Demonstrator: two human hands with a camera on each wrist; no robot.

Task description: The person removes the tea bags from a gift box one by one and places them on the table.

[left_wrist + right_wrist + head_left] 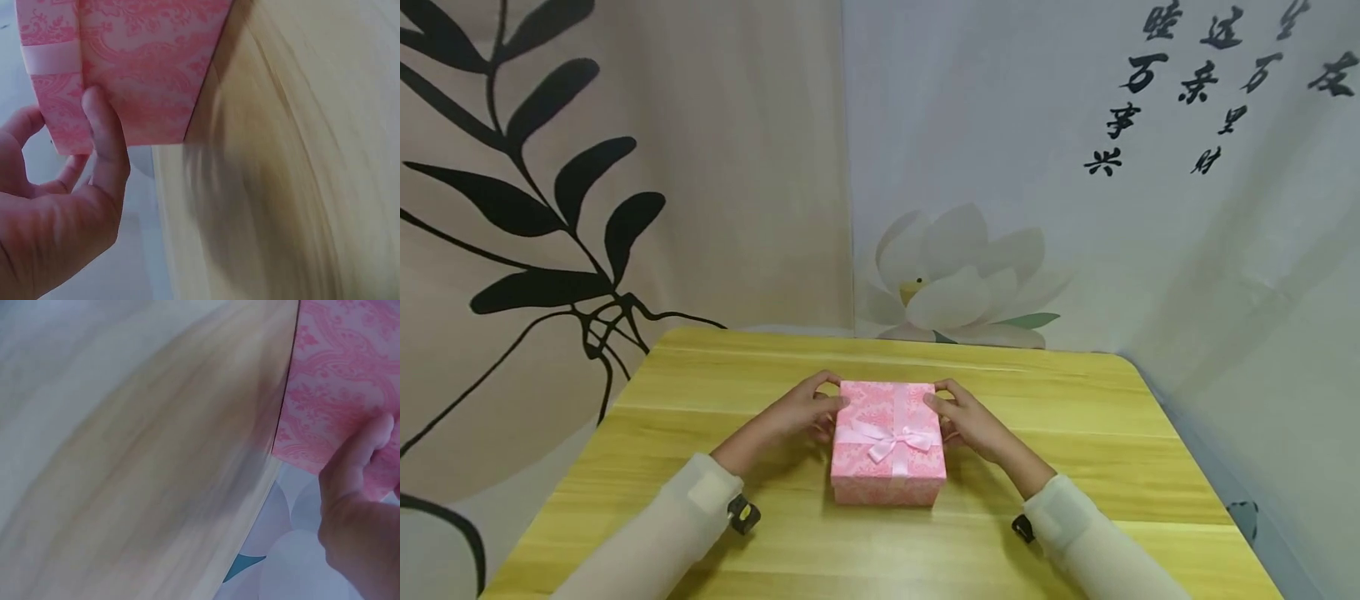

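Note:
A pink patterned gift box stands on the table with its lid on, a pale pink ribbon bow across the top. My left hand grips the lid's far left corner, thumb on the top edge. At the far right corner, my right hand holds the lid the same way. In the left wrist view, a fingertip touches the lower edge of the lid. The right wrist view shows a finger against the box side; the rest of that grip is cut off.
The yellow wood-grain table has a rounded far edge close to a wall hanging with a lotus and black characters. A curtain with dark leaves hangs at the left. Each cuff carries a small black wrist device.

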